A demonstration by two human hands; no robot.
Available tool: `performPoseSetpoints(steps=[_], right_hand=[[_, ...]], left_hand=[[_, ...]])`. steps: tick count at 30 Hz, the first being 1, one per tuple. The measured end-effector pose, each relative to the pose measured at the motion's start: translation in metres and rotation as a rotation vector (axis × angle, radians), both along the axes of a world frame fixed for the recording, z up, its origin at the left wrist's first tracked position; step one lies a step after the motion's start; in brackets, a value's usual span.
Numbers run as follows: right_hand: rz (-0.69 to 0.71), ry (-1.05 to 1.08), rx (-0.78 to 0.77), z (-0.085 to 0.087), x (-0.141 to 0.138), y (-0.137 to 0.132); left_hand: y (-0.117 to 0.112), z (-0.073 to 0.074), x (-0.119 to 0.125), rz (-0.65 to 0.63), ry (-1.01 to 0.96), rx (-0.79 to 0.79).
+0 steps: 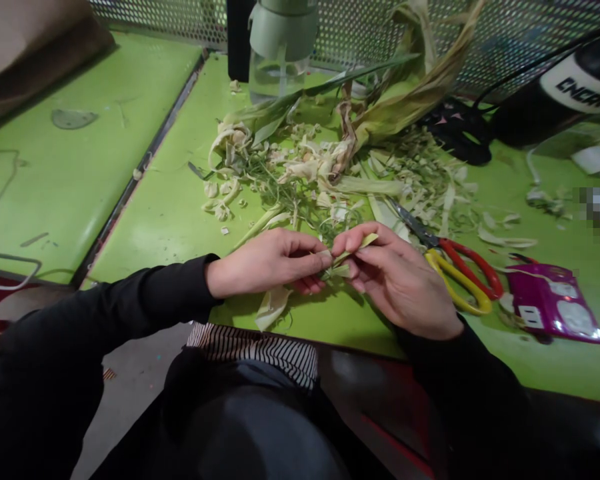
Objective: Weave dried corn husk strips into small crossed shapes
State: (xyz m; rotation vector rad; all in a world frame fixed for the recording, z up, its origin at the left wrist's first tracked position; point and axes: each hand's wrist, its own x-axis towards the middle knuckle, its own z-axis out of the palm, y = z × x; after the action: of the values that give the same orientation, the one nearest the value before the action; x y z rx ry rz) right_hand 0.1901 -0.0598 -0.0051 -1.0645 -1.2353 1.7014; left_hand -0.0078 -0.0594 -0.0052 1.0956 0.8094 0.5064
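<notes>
Close together over the table's front edge, my two hands pinch thin strips of corn husk. My left hand [280, 261] has its thumb and fingers closed at the inner end of the strips. Between the thumb and fingers of my right hand [397, 273] is a pale yellow-green husk strip [367, 241] that sticks out at the top. A loose pale husk piece [273, 307] lies below my left hand at the edge. Just right of my right hand lie scissors [460, 270] with one red and one yellow handle loop.
Behind my hands spreads a heap of husk scraps [300, 160], with long dried husk leaves [410, 107]. A water bottle [283, 53], a black mouse [457, 130] and a dark "ENERGY"-like labelled bottle [565, 87] stand or lie farther back. A purple packet [553, 300] lies at right.
</notes>
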Motion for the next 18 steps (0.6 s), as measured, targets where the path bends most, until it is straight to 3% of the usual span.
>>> performPoseSetpoints(steps=[7,12,18], right_hand=[[-0.044,0.073,-0.029,-0.002,-0.006,-0.002],[-0.059,0.040,-0.021,-0.004,-0.006,0.000],[-0.144,-0.140,0.120,-0.010,-0.003,0.000]], left_hand=[[0.001,-0.002,0.001,0.038,-0.020,-0.037],[-0.001,-0.008,0.002,0.020,-0.002,0.019],[-0.003,-0.007,0.000,-0.014,0.226,0.376]])
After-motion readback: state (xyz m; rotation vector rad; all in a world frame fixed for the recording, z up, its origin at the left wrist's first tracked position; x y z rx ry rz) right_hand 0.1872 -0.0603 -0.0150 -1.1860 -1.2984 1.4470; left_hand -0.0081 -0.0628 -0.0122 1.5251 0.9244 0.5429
